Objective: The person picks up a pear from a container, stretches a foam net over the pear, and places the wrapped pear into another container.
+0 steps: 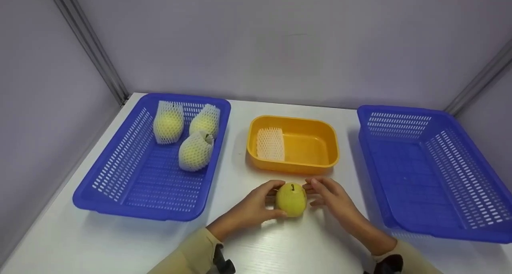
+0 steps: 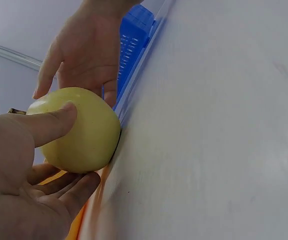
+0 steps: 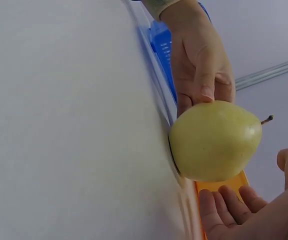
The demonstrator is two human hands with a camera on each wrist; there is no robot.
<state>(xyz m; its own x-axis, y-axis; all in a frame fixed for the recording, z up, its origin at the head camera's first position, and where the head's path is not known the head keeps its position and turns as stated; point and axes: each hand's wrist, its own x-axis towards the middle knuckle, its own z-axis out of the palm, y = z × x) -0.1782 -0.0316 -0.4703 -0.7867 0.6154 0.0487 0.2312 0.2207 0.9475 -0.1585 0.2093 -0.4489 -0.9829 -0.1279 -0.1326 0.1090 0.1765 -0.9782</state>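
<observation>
A yellow-green pear [image 1: 291,200] stands upright on the white table, its short brown stem on top. My left hand [image 1: 258,204] holds it from the left, the thumb across its near side and the fingers round the far side. On the pear's right, my right hand [image 1: 334,200] is spread with relaxed fingers; in the right wrist view a gap shows between these fingertips [image 3: 227,192] and the pear. Just behind the hands sits an orange tub [image 1: 308,146] with a flat white foam net [image 1: 270,144] at its left end.
On the left, a blue basket [image 1: 160,214] holds several things: pears in white foam nets [image 1: 168,124], three of them, near its back and right side. Another blue basket [image 1: 408,174] stands on the right with a bare floor. Pale walls [image 1: 296,46] enclose the table's back and sides.
</observation>
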